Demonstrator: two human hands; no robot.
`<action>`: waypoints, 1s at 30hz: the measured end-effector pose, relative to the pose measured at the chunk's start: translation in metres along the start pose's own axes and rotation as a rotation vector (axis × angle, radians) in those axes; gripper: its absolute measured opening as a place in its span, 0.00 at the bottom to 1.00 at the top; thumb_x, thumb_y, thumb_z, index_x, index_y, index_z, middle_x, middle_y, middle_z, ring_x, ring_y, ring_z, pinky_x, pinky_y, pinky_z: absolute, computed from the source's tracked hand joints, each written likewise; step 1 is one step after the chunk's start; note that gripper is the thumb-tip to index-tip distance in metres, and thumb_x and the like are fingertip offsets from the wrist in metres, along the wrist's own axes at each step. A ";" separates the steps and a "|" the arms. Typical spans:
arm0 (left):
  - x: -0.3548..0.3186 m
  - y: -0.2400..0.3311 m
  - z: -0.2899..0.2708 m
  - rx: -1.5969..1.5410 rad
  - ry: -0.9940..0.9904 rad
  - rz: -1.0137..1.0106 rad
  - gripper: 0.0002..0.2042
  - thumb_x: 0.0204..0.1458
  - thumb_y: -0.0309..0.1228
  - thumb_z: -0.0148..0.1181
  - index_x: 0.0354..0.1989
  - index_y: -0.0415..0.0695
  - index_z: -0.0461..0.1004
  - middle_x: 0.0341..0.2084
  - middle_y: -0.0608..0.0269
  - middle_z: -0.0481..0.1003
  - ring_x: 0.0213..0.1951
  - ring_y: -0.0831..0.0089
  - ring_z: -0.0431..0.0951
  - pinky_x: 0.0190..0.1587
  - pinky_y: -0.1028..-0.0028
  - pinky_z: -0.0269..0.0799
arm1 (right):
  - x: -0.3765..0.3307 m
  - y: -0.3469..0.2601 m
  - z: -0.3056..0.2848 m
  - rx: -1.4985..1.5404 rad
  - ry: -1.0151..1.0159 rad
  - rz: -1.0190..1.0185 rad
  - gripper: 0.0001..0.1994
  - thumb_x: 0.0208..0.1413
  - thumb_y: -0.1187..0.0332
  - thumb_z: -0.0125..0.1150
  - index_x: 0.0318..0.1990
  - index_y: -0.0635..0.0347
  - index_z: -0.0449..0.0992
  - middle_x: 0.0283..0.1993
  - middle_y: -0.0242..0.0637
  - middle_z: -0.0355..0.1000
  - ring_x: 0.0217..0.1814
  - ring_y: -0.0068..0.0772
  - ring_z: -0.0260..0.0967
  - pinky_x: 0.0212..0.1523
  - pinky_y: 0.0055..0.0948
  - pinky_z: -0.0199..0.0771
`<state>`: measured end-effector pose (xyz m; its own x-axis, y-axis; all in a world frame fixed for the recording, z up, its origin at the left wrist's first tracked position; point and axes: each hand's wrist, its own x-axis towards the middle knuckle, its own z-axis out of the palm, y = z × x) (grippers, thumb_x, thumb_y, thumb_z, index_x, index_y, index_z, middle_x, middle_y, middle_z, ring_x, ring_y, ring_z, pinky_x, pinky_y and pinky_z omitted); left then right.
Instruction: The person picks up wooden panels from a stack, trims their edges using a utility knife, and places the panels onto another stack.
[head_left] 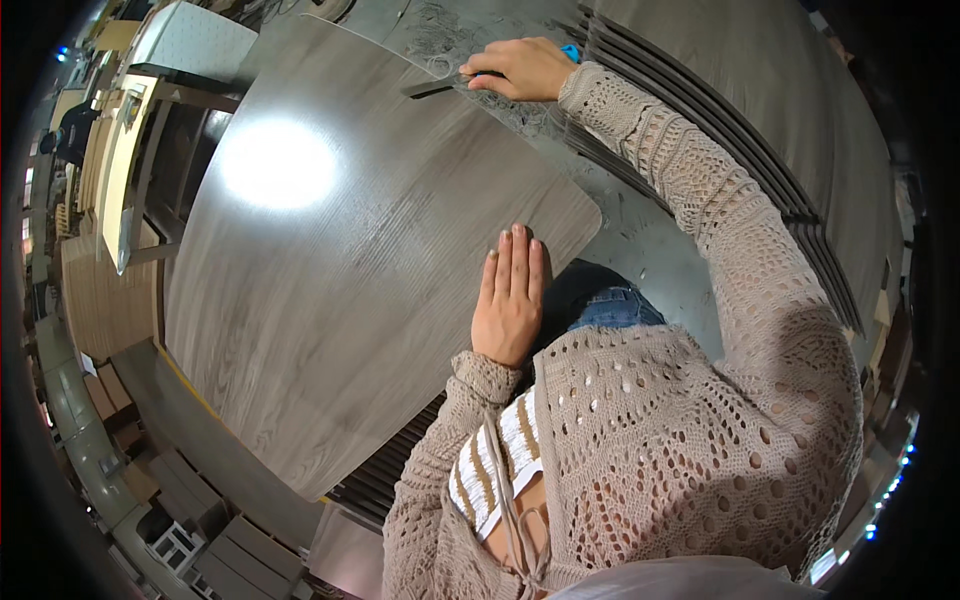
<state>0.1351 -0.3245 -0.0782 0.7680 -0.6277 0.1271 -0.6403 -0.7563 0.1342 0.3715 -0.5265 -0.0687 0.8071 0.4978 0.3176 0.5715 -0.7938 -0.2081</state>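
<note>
One big grey wood-grain board [340, 260] lies flat in front of you, and both your hands are on it. It is long, with rounded corners, and its long side runs from down by your left side up and away to the far right, so its far end points off toward the stack of dark grey boards [720, 130]. Your left hand [510, 295] lies flat and spread out on the near right edge, fingers straight, gripping nothing, just pressing down. Your right hand [520, 68] is stretched far out at the top edge, curled around a small tool [440, 82] with a bit of blue [571, 52] at its back end; I cannot tell just what kind of tool it is. The tool's flat dark tip touches the board's far edge. I think a slip is the main danger: your right arm is reaching a long way, so a hard push could make the tool skid and scratch the top or jump off the edge. The board could also slide if your left hand lets up. Grey curls and scraps [450, 35] lie on the floor by the far edge. A bright light spot [278, 163] shines on the board. Tan boards and shelves [110, 190] stand off to your left.
</note>
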 end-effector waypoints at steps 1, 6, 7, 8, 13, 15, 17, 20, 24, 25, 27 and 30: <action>-0.004 0.001 -0.002 0.004 0.006 -0.009 0.25 0.53 0.27 0.44 0.61 0.36 0.53 0.62 0.46 0.53 0.64 0.55 0.53 0.63 0.61 0.51 | 0.006 -0.005 -0.001 0.000 -0.010 0.005 0.15 0.56 0.48 0.49 0.43 0.43 0.75 0.33 0.31 0.73 0.36 0.37 0.72 0.35 0.36 0.73; -0.019 0.005 -0.019 0.019 -0.087 -0.010 0.25 0.54 0.30 0.42 0.62 0.37 0.53 0.64 0.51 0.52 0.65 0.60 0.51 0.64 0.65 0.49 | 0.040 -0.004 0.001 0.009 -0.031 -0.010 0.15 0.56 0.50 0.50 0.43 0.43 0.75 0.33 0.31 0.73 0.34 0.38 0.72 0.34 0.36 0.73; -0.023 0.005 -0.024 0.006 -0.113 -0.009 0.25 0.54 0.30 0.42 0.62 0.38 0.53 0.64 0.51 0.51 0.65 0.61 0.51 0.64 0.65 0.49 | 0.048 -0.005 0.004 0.022 -0.033 -0.006 0.16 0.56 0.48 0.48 0.43 0.42 0.74 0.33 0.32 0.73 0.35 0.38 0.73 0.35 0.37 0.73; -0.026 0.006 -0.028 0.010 -0.134 -0.017 0.25 0.54 0.30 0.42 0.62 0.39 0.53 0.64 0.54 0.52 0.65 0.62 0.51 0.65 0.66 0.48 | 0.056 -0.006 0.006 0.034 -0.035 -0.002 0.16 0.56 0.46 0.47 0.43 0.41 0.73 0.33 0.32 0.73 0.36 0.38 0.73 0.36 0.37 0.74; -0.037 0.010 -0.043 -0.037 -0.155 -0.064 0.25 0.54 0.31 0.42 0.62 0.42 0.54 0.64 0.58 0.53 0.65 0.65 0.52 0.65 0.68 0.48 | 0.099 -0.002 0.017 0.045 -0.049 -0.016 0.17 0.56 0.44 0.46 0.43 0.40 0.73 0.33 0.32 0.74 0.35 0.38 0.74 0.36 0.38 0.74; -0.039 0.011 -0.046 -0.145 -0.141 -0.097 0.25 0.53 0.29 0.44 0.62 0.43 0.55 0.63 0.58 0.54 0.64 0.65 0.55 0.63 0.66 0.52 | 0.112 -0.001 0.022 0.049 -0.040 -0.029 0.17 0.56 0.44 0.47 0.43 0.40 0.73 0.34 0.32 0.74 0.35 0.38 0.74 0.35 0.38 0.74; -0.041 0.013 -0.052 -0.128 -0.137 -0.116 0.24 0.53 0.30 0.43 0.61 0.44 0.57 0.63 0.60 0.55 0.64 0.66 0.55 0.63 0.67 0.52 | 0.127 0.000 0.020 0.063 -0.041 -0.030 0.17 0.55 0.44 0.47 0.43 0.39 0.73 0.34 0.32 0.74 0.36 0.38 0.74 0.36 0.38 0.74; -0.041 0.017 -0.066 -0.131 -0.137 -0.107 0.22 0.54 0.30 0.42 0.60 0.45 0.60 0.62 0.60 0.58 0.63 0.68 0.57 0.63 0.68 0.51 | 0.147 0.001 0.014 0.026 -0.049 -0.028 0.16 0.55 0.45 0.47 0.43 0.38 0.73 0.34 0.31 0.74 0.36 0.37 0.74 0.36 0.38 0.74; -0.045 0.022 -0.078 -0.082 -0.163 -0.097 0.22 0.55 0.31 0.42 0.60 0.47 0.60 0.62 0.63 0.58 0.63 0.70 0.56 0.64 0.68 0.49 | 0.177 0.002 0.013 0.033 -0.004 -0.049 0.15 0.56 0.46 0.47 0.43 0.38 0.74 0.34 0.30 0.74 0.36 0.37 0.74 0.36 0.37 0.74; -0.047 0.024 -0.079 -0.082 -0.163 -0.104 0.22 0.55 0.31 0.42 0.60 0.47 0.60 0.62 0.63 0.58 0.63 0.70 0.56 0.64 0.68 0.49 | 0.183 0.002 0.012 0.036 -0.006 -0.055 0.15 0.56 0.46 0.47 0.43 0.38 0.74 0.34 0.30 0.74 0.36 0.37 0.74 0.36 0.37 0.74; -0.049 0.027 -0.081 -0.065 -0.163 -0.087 0.22 0.55 0.32 0.41 0.60 0.48 0.60 0.62 0.65 0.58 0.64 0.70 0.55 0.65 0.68 0.47 | 0.195 0.003 0.011 -0.008 -0.015 -0.025 0.15 0.56 0.47 0.47 0.43 0.37 0.74 0.35 0.29 0.74 0.36 0.37 0.74 0.36 0.37 0.74; -0.049 0.031 -0.084 -0.074 -0.177 -0.103 0.22 0.56 0.34 0.40 0.61 0.49 0.60 0.62 0.66 0.58 0.64 0.72 0.54 0.66 0.69 0.44 | 0.215 0.003 0.012 0.020 -0.072 0.018 0.16 0.57 0.48 0.48 0.43 0.44 0.74 0.35 0.31 0.75 0.39 0.36 0.73 0.39 0.37 0.72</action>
<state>0.0768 -0.3018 0.0022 0.8152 -0.5755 -0.0650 -0.5525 -0.8065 0.2106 0.5486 -0.4181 -0.0124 0.8255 0.5080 0.2460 0.5590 -0.7961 -0.2317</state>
